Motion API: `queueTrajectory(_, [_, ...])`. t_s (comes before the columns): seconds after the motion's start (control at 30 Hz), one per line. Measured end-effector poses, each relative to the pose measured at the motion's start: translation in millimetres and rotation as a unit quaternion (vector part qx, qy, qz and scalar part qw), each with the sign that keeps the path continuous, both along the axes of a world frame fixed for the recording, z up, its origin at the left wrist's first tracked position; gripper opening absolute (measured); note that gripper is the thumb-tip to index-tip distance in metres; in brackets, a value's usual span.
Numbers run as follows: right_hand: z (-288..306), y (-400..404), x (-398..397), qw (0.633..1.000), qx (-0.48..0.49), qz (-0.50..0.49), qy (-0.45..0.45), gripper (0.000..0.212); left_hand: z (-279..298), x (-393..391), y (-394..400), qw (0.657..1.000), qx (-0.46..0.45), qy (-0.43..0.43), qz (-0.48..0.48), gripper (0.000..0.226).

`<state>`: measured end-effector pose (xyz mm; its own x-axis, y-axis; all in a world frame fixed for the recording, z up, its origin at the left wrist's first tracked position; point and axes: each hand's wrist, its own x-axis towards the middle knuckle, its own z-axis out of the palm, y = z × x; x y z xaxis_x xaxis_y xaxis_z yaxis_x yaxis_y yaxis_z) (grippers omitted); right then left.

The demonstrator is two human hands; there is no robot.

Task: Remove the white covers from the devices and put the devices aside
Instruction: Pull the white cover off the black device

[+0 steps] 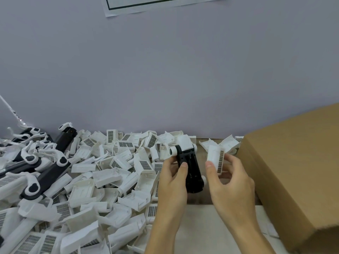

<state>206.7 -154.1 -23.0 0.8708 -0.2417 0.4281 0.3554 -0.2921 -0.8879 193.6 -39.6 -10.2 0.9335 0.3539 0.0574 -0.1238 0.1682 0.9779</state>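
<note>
left hand (171, 182): bare, no glove, ring or watch | right hand (229, 182): bare, short nails | forearms: bare, no sleeves visible

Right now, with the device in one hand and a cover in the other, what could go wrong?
1. The left hand grips the black device, whose upper white cover is still on, so it may get set aside half-stripped.
2. The right hand only pinches the removed cover; it could drop behind the cardboard box.

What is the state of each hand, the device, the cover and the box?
left hand: grips the black device.
right hand: pinches a white cover.
black device: held, one cover still on its far end.
white cover: off the device.
cardboard box: closed.
</note>
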Motion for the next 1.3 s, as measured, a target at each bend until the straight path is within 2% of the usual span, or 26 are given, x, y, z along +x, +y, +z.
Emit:
queueTrajectory(0.17, [-3.4,4.2,-1.8,0.996,-0.084,0.043,0.003,0.032,4.9,-4.0,-3.3,0.998,0.005,-0.002,-0.061,0.019])
queueTrajectory(0.3, [-1.9,6.2,-2.6,0.996,-0.076,0.034,-0.011,0.026,4.1,-7.0,-6.8,0.991,0.036,-0.019,-0.126,0.023])
queueTrajectory(0.4, [1.1,7.8,-4.4,0.996,-0.078,0.02,-0.031,0.024,4.9,-7.8,-6.0,0.989,0.039,-0.03,-0.139,0.026])
queueTrajectory(0.57, [2.7,7.7,-4.7,0.996,-0.074,-0.012,-0.044,0.038,4.4,-8.2,-6.2,0.989,0.042,-0.029,-0.138,0.025])
queueTrajectory(0.63, [2.5,7.4,-3.7,0.996,-0.076,-0.008,-0.035,0.037,4.7,-8.8,-6.6,0.988,0.042,-0.026,-0.144,0.025])
queueTrajectory(0.77, [0.9,8.8,-1.9,0.997,-0.079,0.02,0.014,0.028,3.5,-7.5,-6.1,0.99,0.045,-0.026,-0.13,0.025])
queueTrajectory(1.03, [-0.8,8.4,-2.2,0.996,-0.091,0.013,-0.009,0.025,2.0,-6.3,-3.5,0.991,0.042,-0.029,-0.127,0.021])
queueTrajectory(1.2, [0.5,7.2,-4.8,0.986,-0.123,0.102,-0.051,0.029,0.4,-1.9,0.4,0.999,0.009,-0.032,-0.019,0.017])
queueTrajectory(1.3, [1.4,11.3,-4.8,0.991,-0.084,0.103,-0.033,0.023,-0.9,0.1,0.9,1.0,-0.009,-0.017,0.012,0.013])
